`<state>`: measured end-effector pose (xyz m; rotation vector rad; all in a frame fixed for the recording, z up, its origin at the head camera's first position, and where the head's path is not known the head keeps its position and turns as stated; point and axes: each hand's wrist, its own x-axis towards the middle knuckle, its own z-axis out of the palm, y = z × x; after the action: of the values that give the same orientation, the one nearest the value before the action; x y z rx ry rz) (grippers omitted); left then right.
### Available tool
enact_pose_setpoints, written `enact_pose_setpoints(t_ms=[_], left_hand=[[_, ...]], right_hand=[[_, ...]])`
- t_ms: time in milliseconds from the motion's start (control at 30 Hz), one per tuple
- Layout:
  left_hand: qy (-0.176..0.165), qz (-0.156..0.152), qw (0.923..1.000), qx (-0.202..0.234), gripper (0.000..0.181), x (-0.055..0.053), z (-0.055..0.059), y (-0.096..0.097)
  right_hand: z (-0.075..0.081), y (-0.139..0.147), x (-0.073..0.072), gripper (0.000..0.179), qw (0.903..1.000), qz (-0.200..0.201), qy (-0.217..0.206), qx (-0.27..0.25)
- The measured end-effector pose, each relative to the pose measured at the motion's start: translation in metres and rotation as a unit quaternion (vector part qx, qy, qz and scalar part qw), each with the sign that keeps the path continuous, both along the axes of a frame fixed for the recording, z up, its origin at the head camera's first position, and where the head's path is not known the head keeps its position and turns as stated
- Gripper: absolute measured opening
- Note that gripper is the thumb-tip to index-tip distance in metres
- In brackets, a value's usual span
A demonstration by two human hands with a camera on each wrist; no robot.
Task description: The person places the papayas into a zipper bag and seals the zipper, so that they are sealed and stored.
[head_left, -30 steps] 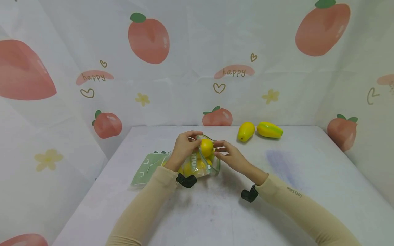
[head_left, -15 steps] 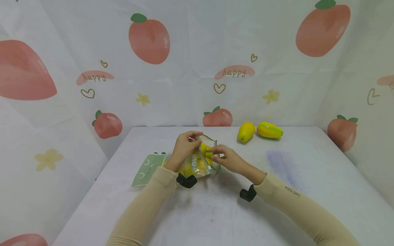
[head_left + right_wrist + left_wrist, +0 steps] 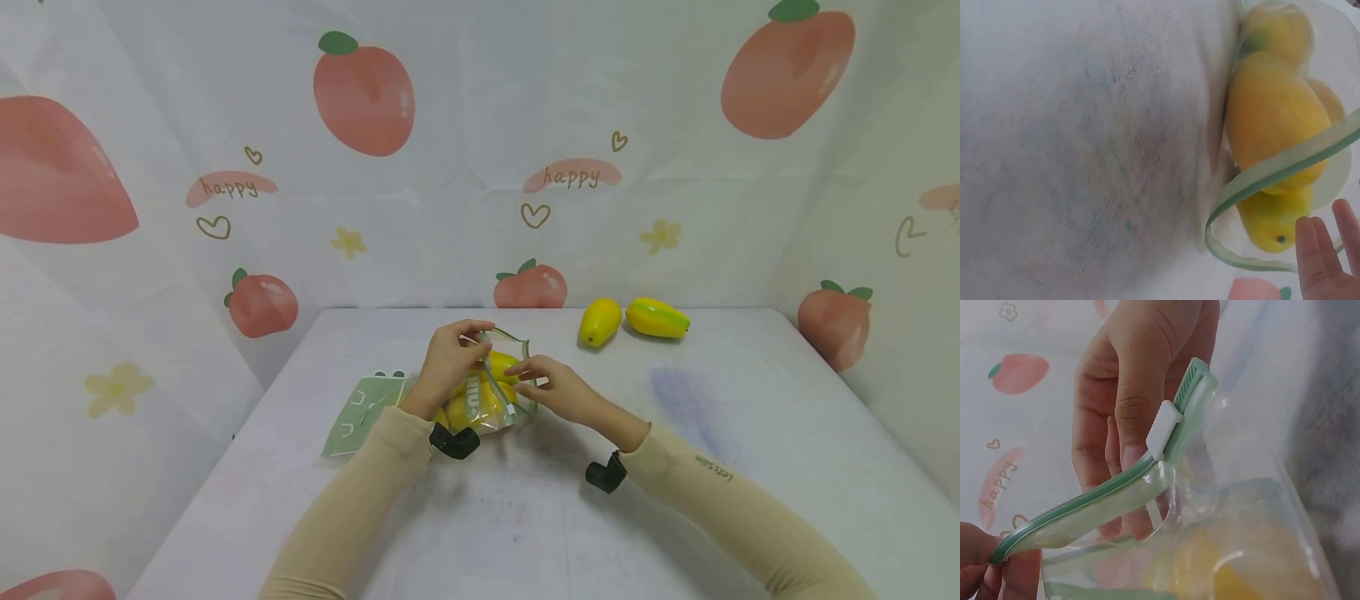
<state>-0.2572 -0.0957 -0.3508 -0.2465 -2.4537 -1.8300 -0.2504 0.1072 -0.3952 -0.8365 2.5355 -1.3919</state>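
A clear zip bag with green trim holds several yellow papayas and has its mouth spread toward the right. My left hand pinches the upper edge of that mouth; in the left wrist view its fingertips grip the green zip strip. The white slider sits near the strip's other end. At the opening is my right hand, its fingers extended and holding nothing. The right wrist view shows its fingertips beside the end of the nearest papaya.
Two more yellow papayas, one plain and one green-tinged, lie at the back right of the white table. A flat green pouch lies left of the bag. A printed cloth hangs behind.
The right hand has put a papaya through the bag's mouth and let go of it; the papaya now lies inside. My left hand keeps its hold on the edge.
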Motion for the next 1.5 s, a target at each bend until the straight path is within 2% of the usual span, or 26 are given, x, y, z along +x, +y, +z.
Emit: enact_pose_setpoints(t_ms=[233, 500, 700, 933, 1233, 1500], left_hand=[[0.006, 0.001, 1.0000, 0.000, 0.028, 0.000, -0.001, 0.000], [-0.003, -0.003, 1.0000, 0.002, 0.029, 0.002, 0.002, 0.000], [-0.009, -0.002, 1.0000, -0.001, 0.030, 0.002, 0.002, 0.000], [-0.007, 0.004, 1.0000, 0.000, 0.029, 0.002, 0.000, 0.001], [-0.004, 0.005, 1.0000, 0.003, 0.028, 0.002, 0.000, -0.001], [-0.008, 0.005, 1.0000, 0.001, 0.029, 0.003, 0.001, -0.001]], right_hand=[[0.001, 0.004, -0.002, 0.029, 1.0000, -0.005, 0.001, 0.005], [0.006, 0.010, -0.004, 0.030, 0.9998, -0.014, 0.013, 0.009], [0.011, 0.015, -0.010, 0.030, 0.9995, -0.026, 0.019, -0.002], [0.020, 0.028, -0.021, 0.031, 0.9975, -0.069, 0.004, -0.013], [0.015, 0.049, -0.038, 0.047, 0.9928, -0.117, 0.022, -0.017], [0.015, 0.065, -0.053, 0.055, 0.9835, -0.175, 0.033, -0.031]])
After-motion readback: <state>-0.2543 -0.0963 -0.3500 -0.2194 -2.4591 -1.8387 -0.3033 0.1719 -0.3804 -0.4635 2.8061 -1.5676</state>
